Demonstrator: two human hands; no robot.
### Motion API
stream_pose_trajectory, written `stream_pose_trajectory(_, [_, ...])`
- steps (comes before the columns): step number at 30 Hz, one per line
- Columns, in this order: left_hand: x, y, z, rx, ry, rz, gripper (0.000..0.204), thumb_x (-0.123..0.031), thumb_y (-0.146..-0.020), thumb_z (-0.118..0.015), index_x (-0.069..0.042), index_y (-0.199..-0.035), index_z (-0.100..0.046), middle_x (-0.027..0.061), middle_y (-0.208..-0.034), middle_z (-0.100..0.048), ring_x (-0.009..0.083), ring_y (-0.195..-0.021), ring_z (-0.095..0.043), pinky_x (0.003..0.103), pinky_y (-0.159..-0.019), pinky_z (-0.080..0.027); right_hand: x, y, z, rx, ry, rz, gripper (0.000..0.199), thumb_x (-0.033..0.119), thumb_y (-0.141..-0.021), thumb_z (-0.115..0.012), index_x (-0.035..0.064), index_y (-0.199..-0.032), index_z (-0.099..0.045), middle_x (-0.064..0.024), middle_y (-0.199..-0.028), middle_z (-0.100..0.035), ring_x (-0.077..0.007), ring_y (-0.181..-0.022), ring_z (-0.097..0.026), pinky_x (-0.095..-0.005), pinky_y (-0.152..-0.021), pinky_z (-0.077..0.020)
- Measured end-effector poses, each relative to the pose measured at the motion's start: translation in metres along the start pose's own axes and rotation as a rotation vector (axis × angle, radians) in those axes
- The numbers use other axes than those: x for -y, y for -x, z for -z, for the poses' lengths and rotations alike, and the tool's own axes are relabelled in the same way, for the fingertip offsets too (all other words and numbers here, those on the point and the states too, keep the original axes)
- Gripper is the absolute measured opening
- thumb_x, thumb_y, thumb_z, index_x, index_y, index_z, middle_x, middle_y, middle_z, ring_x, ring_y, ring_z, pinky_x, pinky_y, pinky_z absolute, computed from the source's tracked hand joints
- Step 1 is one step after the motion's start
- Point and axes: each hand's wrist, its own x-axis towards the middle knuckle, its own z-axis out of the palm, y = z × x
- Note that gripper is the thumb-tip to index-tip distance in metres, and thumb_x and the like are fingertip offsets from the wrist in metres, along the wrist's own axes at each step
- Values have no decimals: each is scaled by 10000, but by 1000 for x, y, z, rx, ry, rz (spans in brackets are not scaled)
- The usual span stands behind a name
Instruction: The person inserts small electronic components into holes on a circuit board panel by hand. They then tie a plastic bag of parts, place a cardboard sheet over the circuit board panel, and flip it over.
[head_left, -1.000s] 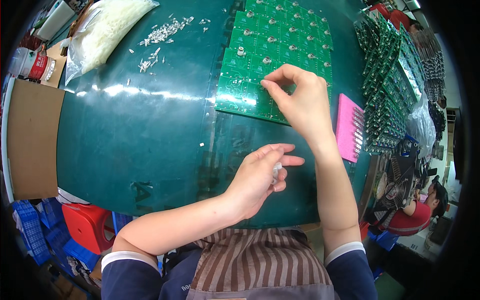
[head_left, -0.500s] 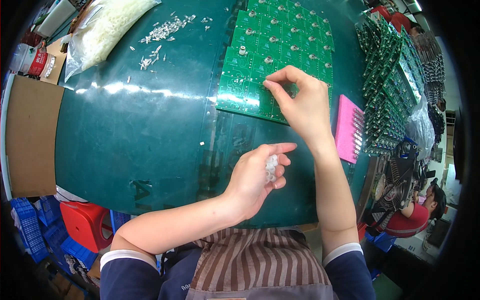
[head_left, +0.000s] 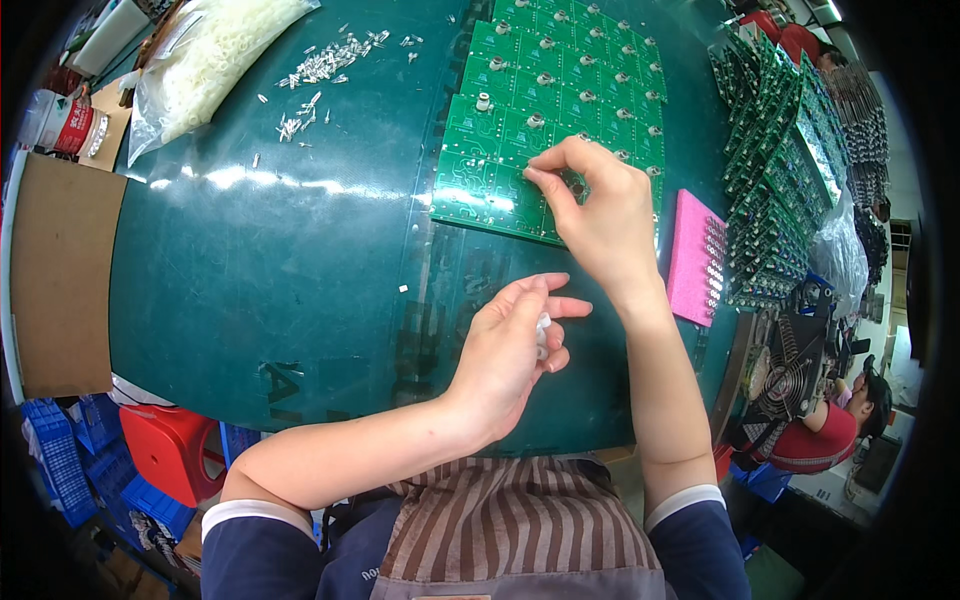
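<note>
On the green counter (head_left: 300, 280) I see the green circuit panel (head_left: 520, 110) lying far and right, its long axis running away from me. My right hand (head_left: 600, 215) rests on its near edge, fingertips pinched together; my left hand (head_left: 510, 350), nearer, cups small white parts (head_left: 543, 330).

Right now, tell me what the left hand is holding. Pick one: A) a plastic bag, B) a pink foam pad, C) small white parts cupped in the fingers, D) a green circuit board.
C: the left hand cups small white parts above the green mat, while the right hand pinches at the green circuit board.
</note>
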Motion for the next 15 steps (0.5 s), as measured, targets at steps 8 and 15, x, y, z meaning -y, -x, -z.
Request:
stream_pose_trajectory(8, [1,0,-1,-32,47,-72,236,-258,-955,-427,-26,-992,-450,121,-885,-595,73,-593,-454,229,-522,-381,2,11,-10,-121,-54,-73,83,18,-712,-656,29,-729,-576,-87,-670,-579,-255,-657,-559,-353,-611,-436])
stream_pose_trajectory(15, [-5,1,-1,-52,22,-46,306,-237,-942,-463,17,-1104,-511,19,-785,-526,69,-628,-435,221,-536,-368,-16,17,11,-140,48,128,73,35,-694,-673,56,-744,-625,-92,-832,-639,-263,-809,-587,-348,-757,-446])
